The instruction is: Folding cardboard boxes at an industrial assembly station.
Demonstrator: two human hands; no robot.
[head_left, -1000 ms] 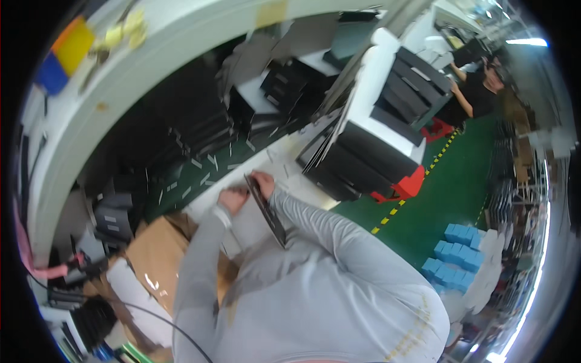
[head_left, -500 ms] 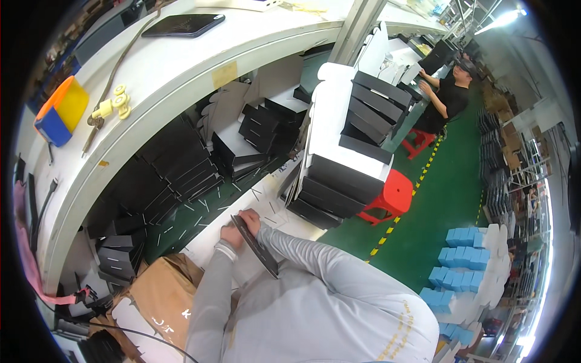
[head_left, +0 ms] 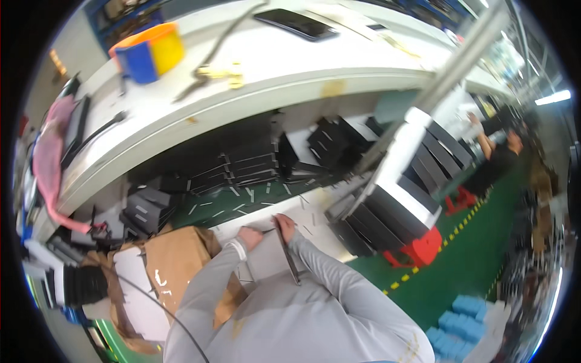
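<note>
My right hand (head_left: 284, 226) grips the top end of a thin black cardboard piece (head_left: 287, 254), which stands edge-on and slants down to my lap. My left hand (head_left: 249, 236) is closed just left of it, with a short dark strip between the two hands. Blur hides whether that strip belongs to the cardboard or what the left fingers hold. Between my forearms a pale grey-white surface (head_left: 265, 261) shows. Beyond my hands runs a white board (head_left: 311, 209) with thin pale slivers on it.
Stacked black boxes (head_left: 387, 212) stand right of my hands, with red stools (head_left: 417, 249) behind. More black boxes (head_left: 224, 157) fill the space under the white bench (head_left: 290, 85). Brown paper (head_left: 181, 260) lies at left. A co-worker (head_left: 493, 160) sits far right.
The view has swung, so the bench and boxes appear shifted. My hands have moved apart; the left no longer touches the top of the cardboard, which now appears more edge-on and upright.
</note>
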